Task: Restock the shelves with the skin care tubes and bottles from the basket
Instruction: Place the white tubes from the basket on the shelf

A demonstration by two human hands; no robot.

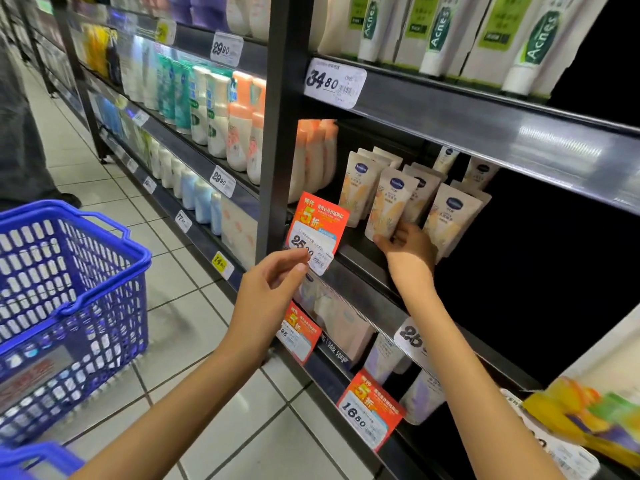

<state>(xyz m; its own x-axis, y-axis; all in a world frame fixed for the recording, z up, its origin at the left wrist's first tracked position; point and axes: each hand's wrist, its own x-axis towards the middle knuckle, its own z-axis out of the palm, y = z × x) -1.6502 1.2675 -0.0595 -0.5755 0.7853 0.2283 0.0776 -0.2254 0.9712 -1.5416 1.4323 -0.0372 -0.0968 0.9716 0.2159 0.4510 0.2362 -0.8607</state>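
Reaching into the middle shelf [367, 284], the right hand [410, 249] grips the lower end of a cream tube [388, 202], thumb on its left edge and fingers curled behind it; the tube stands upright but leaning back, at the front of the centre row. More cream tubes stand just beside it, a left row [358, 188] and a right row [450, 220], the right one touching the back of the hand. Nearer and to the left, the left hand [273, 289] pinches the lower edge of an orange price tag [317, 230] that hangs from the shelf's front lip, thumb and forefinger closed on it. The upper shelf [485, 133] overhangs the tubes with room above their tops; right of the right row the shelf runs on into dark open space. The blue basket [138, 252] sits well apart on the left, its contents blurred.
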